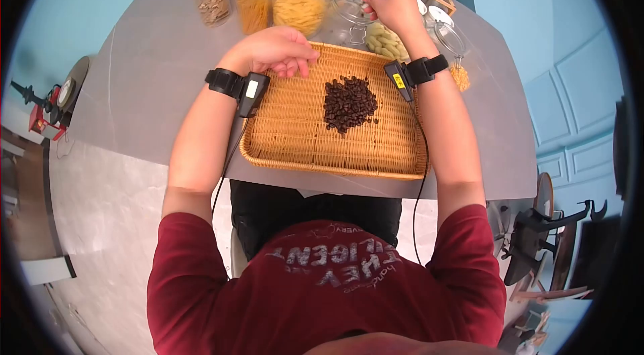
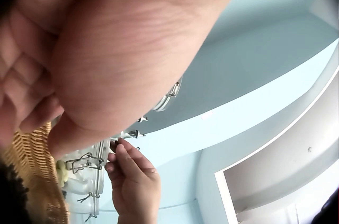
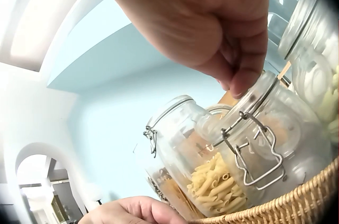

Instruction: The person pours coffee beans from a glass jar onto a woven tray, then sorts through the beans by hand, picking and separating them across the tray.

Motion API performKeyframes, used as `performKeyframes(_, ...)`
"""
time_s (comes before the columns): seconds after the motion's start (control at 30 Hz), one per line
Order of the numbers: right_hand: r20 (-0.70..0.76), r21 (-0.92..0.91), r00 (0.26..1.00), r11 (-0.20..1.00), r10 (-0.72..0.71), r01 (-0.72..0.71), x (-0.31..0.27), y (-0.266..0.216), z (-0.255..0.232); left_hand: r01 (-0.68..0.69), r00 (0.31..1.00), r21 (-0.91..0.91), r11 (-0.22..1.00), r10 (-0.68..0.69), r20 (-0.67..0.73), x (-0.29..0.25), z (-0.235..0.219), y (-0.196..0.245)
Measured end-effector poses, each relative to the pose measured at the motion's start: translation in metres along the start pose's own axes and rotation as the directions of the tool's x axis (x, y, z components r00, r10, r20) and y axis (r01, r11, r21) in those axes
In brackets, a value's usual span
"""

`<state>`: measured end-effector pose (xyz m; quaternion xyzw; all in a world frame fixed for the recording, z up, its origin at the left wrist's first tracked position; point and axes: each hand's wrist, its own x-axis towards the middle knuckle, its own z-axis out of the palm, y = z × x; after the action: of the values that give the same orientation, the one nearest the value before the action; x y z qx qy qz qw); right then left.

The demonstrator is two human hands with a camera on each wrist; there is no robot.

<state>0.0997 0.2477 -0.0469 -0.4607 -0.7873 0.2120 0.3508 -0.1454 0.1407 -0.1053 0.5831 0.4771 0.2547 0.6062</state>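
The empty clip-top jar [image 1: 349, 16] stands just beyond the wicker tray [image 1: 288, 134]. The right hand [image 1: 389, 6] pinches its open lid. The left hand [image 1: 278, 50] rests loosely curled on the tray rim, holding nothing. Risk: tugging the lid may tip the jar. Coffee beans [image 1: 349, 103] lie heaped on the tray; grey table [image 1: 147, 80], pale blue walls.

We are looking down on a grey table [image 1: 154, 80] standing against pale blue walls [image 1: 577, 87] with white panel mouldings. A light marbled floor [image 1: 100, 221] is showing below, and daylight is filling the room evenly.
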Motion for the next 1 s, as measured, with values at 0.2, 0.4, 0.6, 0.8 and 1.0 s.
performKeyframes(0.2,0.035,-0.015,0.999,1.0,-0.023,0.023,0.009,0.004,0.006,-0.008,1.0,-0.015,1.0,0.008,0.009,-0.002,0.001,-0.001)
performKeyframes(0.4,0.004,0.014,0.995,0.995,-0.097,0.097,-0.013,-0.012,-0.004,-0.015,1.0,0.013,1.0,0.015,-0.013,-0.002,0.003,-0.001)
performKeyframes(0.6,0.617,-0.134,0.781,0.991,0.102,-0.024,-0.074,-0.046,-0.007,-0.047,0.998,-0.073,0.996,0.05,0.044,-0.002,0.004,-0.003)
performKeyframes(0.8,0.707,-0.357,0.707,0.88,0.035,0.314,-0.095,-0.014,0.018,-0.036,0.998,-0.049,0.998,0.038,0.045,0.002,0.003,-0.009)
performKeyframes(1.0,0.693,-0.287,0.721,0.915,-0.005,0.283,-0.096,0.002,0.027,-0.046,0.998,-0.043,0.998,0.047,0.032,0.004,0.004,-0.01)
